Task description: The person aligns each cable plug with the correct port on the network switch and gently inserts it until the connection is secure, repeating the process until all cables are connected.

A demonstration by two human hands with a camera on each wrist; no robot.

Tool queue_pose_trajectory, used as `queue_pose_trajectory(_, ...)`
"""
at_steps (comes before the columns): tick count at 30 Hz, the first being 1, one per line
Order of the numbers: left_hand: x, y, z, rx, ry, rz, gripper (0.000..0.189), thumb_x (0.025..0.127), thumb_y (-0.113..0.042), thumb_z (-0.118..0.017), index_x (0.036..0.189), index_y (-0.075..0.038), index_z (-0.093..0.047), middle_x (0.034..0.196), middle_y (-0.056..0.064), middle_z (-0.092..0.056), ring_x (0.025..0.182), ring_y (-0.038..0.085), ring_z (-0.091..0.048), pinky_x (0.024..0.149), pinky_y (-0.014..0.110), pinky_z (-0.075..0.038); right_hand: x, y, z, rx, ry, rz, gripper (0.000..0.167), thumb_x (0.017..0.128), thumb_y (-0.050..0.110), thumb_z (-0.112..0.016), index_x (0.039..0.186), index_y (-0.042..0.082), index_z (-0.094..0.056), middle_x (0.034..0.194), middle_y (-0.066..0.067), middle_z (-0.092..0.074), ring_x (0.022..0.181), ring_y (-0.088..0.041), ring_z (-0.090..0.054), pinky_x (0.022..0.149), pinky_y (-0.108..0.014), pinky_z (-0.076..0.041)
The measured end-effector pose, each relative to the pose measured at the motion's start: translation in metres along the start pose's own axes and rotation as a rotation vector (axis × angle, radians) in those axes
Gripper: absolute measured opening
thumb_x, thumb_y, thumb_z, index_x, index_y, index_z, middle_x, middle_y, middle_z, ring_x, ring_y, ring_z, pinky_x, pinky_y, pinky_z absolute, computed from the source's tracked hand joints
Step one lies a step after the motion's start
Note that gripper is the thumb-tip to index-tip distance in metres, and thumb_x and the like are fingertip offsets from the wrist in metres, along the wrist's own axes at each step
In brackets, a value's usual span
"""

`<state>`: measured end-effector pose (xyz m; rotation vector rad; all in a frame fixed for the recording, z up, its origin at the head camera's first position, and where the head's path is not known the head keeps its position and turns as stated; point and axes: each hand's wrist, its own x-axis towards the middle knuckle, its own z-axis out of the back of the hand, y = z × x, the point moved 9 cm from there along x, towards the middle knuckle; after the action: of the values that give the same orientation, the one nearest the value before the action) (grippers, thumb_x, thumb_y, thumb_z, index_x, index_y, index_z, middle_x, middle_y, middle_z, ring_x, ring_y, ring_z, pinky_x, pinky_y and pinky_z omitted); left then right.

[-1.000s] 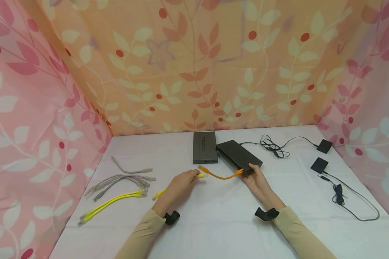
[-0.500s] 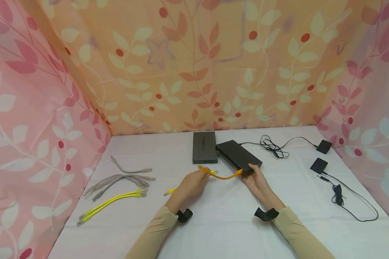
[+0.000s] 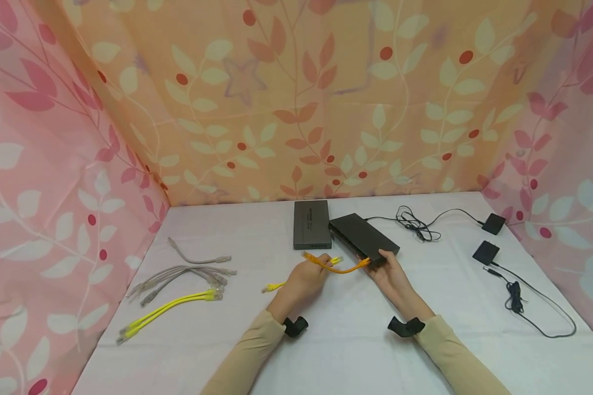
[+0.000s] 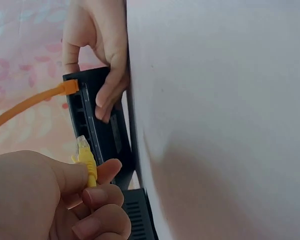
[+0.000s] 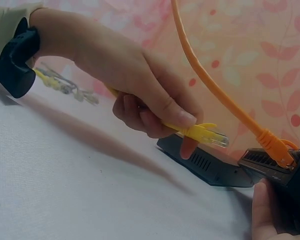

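My left hand (image 3: 306, 278) pinches a yellow Ethernet cable just behind its clear plug (image 4: 83, 145); the cable's other end trails out behind the hand in the head view. Thumb on top and fingers beneath, my right hand (image 3: 394, 278) grips the near corner of a black network switch (image 3: 363, 235), tilting its port side up toward the left. An orange Ethernet cable (image 5: 217, 90) is plugged into an end port of that switch, and its free end hangs over the left hand. In the left wrist view, the yellow plug sits close in front of the row of ports.
A second, grey network switch (image 3: 311, 225) lies behind, beside the held one. Several grey Ethernet cables (image 3: 180, 270) and a pair of yellow cables (image 3: 170, 309) lie at left. Two black power adapters (image 3: 494, 223) with cords lie at right; one cord runs to the held switch.
My left hand has moved right with the yellow cable, passing under the orange cable's free end and bringing the plug nearer the black switch. The right hand and switch stay put.
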<state>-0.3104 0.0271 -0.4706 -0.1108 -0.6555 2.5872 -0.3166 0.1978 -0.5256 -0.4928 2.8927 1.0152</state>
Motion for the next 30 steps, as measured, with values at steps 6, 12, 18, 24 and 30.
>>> queue_pose_trajectory(6,0.006,-0.007,-0.002,-0.028,-0.013,-0.01,0.021,0.1,-0.029,-0.04,0.101,-0.016,-0.056,0.075,0.0,-0.057,0.066,0.014,-0.051,0.059,0.027,-0.042,0.0,0.0,0.0,-0.025,0.001,0.011,0.062,0.102,0.024,-0.032,0.148,0.019,0.009,0.14,-0.005,-0.019,0.112,-0.021,-0.055,0.095,-0.03,-0.044)
queue_pose_trajectory(12,0.015,-0.009,-0.005,-0.057,-0.022,0.021,0.024,0.098,-0.032,-0.044,0.106,-0.019,-0.062,0.086,-0.007,-0.064,0.072,0.009,-0.054,0.065,0.024,-0.044,0.001,-0.001,0.003,-0.001,-0.035,-0.003,0.064,0.101,0.026,-0.035,0.148,0.02,0.009,0.145,-0.005,-0.013,0.113,-0.017,-0.053,0.096,-0.03,-0.043)
queue_pose_trajectory(18,0.023,-0.015,-0.007,-0.092,0.001,0.066,0.028,0.097,-0.036,-0.045,0.11,-0.018,-0.063,0.094,-0.005,-0.067,0.073,0.005,-0.054,0.065,0.021,-0.044,0.001,-0.002,0.003,-0.006,-0.038,-0.013,0.065,0.101,0.028,-0.036,0.148,0.021,0.009,0.15,-0.005,-0.005,0.116,-0.015,-0.049,0.098,-0.03,-0.041)
queue_pose_trajectory(24,0.031,-0.02,-0.006,-0.117,-0.016,0.072,0.027,0.096,-0.036,-0.049,0.109,-0.017,-0.062,0.085,-0.004,-0.065,0.067,0.005,-0.054,0.059,0.02,-0.043,0.002,-0.001,0.003,-0.029,-0.033,0.0,0.062,0.101,0.028,-0.035,0.148,0.02,0.005,0.149,-0.004,-0.01,0.123,-0.015,-0.041,0.099,-0.03,-0.04)
queue_pose_trajectory(30,0.035,-0.023,-0.003,-0.121,-0.053,0.086,0.02,0.094,-0.035,-0.052,0.103,-0.018,-0.058,0.066,-0.004,-0.058,0.055,0.01,-0.049,0.049,0.021,-0.038,0.001,-0.001,0.002,-0.031,-0.029,-0.001,0.06,0.101,0.027,-0.034,0.148,0.021,0.004,0.148,-0.002,-0.01,0.128,-0.015,-0.031,0.098,-0.03,-0.04)
